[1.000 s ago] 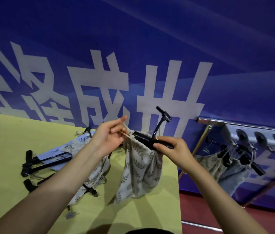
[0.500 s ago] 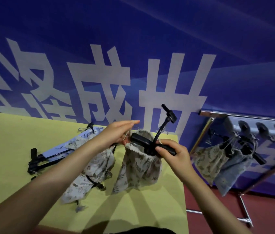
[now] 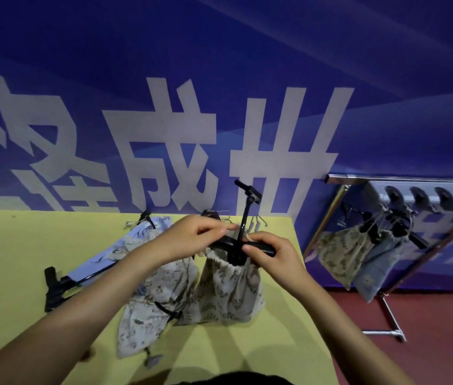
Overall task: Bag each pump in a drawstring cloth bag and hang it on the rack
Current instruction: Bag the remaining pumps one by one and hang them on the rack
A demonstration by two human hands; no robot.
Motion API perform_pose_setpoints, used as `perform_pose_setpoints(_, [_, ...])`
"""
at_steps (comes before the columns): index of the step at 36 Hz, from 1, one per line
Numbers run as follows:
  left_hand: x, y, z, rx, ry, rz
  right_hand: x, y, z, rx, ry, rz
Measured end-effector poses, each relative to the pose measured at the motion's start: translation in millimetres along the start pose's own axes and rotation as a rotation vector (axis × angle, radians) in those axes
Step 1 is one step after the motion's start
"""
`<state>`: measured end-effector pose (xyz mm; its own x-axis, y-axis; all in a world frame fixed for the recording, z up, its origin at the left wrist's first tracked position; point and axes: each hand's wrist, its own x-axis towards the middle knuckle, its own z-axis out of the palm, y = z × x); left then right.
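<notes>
A leaf-print drawstring bag (image 3: 228, 295) hangs above the yellow table (image 3: 25, 254) with a black pump (image 3: 243, 218) inside it; the pump's handle bar and thin shaft stick out of the gathered mouth. My right hand (image 3: 272, 254) grips the handle bar and the bag's neck. My left hand (image 3: 192, 234) pinches the drawstring at the mouth's left side. A metal rack (image 3: 403, 182) at the right carries two bagged pumps (image 3: 358, 254).
On the table left of the held bag lie a black pump (image 3: 61, 284) on a light blue bag (image 3: 119, 251) and a pale patterned bag (image 3: 150, 309). A blue wall with large white characters stands behind. Red floor lies under the rack.
Both hands have come closer together over the bag's mouth. The bag has dropped lower toward the table and its mouth is gathered tighter around the pump.
</notes>
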<state>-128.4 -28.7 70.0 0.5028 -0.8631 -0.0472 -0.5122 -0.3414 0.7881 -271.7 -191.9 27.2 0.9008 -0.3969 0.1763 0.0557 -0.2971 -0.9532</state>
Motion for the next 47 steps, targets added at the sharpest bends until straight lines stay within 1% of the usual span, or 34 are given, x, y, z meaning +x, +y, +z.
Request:
perform_pose_setpoints(2, [-0.4,-6.3,-5.5,0.032,-0.027,0.029,3.3,-3.5,6.4,-0.02,0.0,0.011])
perform_pose_setpoints(3, [0.4,-10.0,-8.0,0.099,-0.025,0.076,4.5,-5.8,9.8,-0.036,-0.011,0.015])
perform_pose_setpoints(5, [2.3,-15.5,-10.5,0.307,-0.019,0.202,6.2,-9.4,17.0,-0.057,-0.03,0.024])
perform_pose_setpoints(6, [3.0,-18.1,-10.8,0.355,-0.021,0.234,6.1,-11.1,20.2,-0.043,-0.028,0.036])
perform_pose_setpoints(11, [9.3,-37.9,-14.2,0.245,-0.025,0.225,3.3,-17.4,28.1,0.128,0.083,0.121])
perform_pose_setpoints(17, [13.8,-43.4,-14.8,0.153,0.031,0.221,13.6,-30.9,23.6,0.195,0.366,0.207])
perform_pose_setpoints(20, [16.6,-46.0,-11.3,0.109,0.074,0.219,19.0,-41.5,22.9,0.326,0.36,0.253])
perform_pose_setpoints(22, [18.4,-47.3,-8.8,0.076,0.08,0.231,21.1,-47.2,24.7,0.277,0.347,0.267])
perform_pose_setpoints(25, [20.5,-48.1,-2.3,0.026,0.093,0.255,23.8,-54.0,26.1,0.077,0.349,0.308])
perform_pose_setpoints(26, [20.9,-47.0,0.4,0.007,0.106,0.25,24.8,-56.1,25.4,0.052,0.347,0.325])
perform_pose_setpoints(31, [26.8,-33.7,13.9,-0.061,0.176,0.242,26.7,-63.5,29.9,0.106,0.288,0.384])
perform_pose_setpoints(34, [33.8,-21.9,24.1,-0.037,0.208,0.215,24.4,-59.7,41.3,0.134,0.302,0.368])
perform_pose_setpoints(36, [39.7,-16.7,29.1,-0.015,0.213,0.193,24.3,-58.8,38.0,0.204,0.361,0.341])
perform_pose_setpoints(38, [45.2,-12.1,30.8,0.004,0.207,0.198,25.7,-59.2,24.3,0.394,0.452,0.304])
perform_pose_setpoints(40, [52.3,-5.5,31.3,0.028,0.175,0.211,26.0,-59.6,7.5,0.561,0.505,0.214])
perform_pose_setpoints(43, [62.8,8.5,36.6,0.076,0.089,0.232,24.0,-55.4,-11.4,0.594,0.525,0.123])
perform_pose_setpoints(47, [83.1,31.1,54.3,0.184,0.078,0.232,19.2,-46.9,-43.9,0.644,0.514,0.18])
